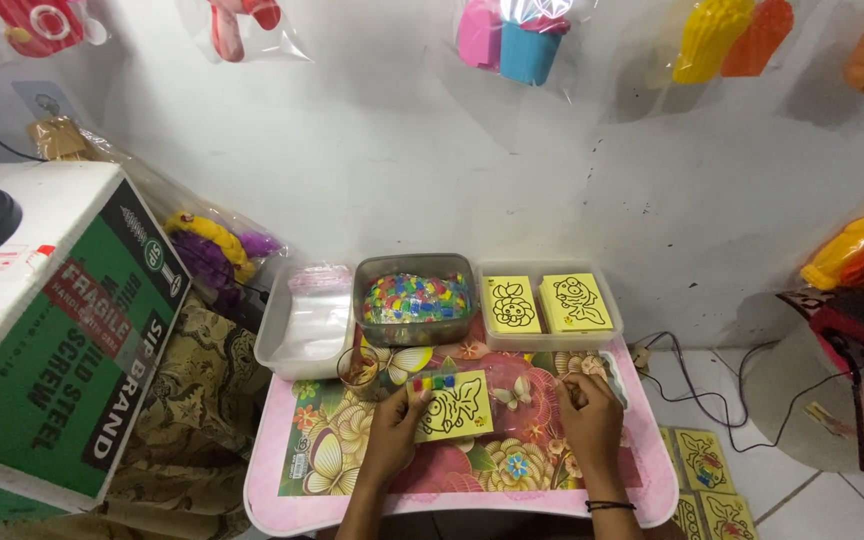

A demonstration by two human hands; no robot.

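Observation:
My left hand (390, 432) holds a small yellow card (453, 407) with a black fish outline and a strip of coloured dots along its top edge, just above a pink floral tray table (472, 492). My right hand (589, 418) rests on the table to the right of the card, fingers curled, near a butterfly print; whether it pinches anything I cannot tell. Behind the card stands a clear tub of mixed coloured small packets (415, 297).
A clear tray of plastic bags (310, 320) sits back left, a tray with two yellow picture-card stacks (548, 304) back right, a small cup (359, 370) beside the tub. A large cardboard box (47, 330) stands left; cables and more cards (704, 460) lie on the floor right.

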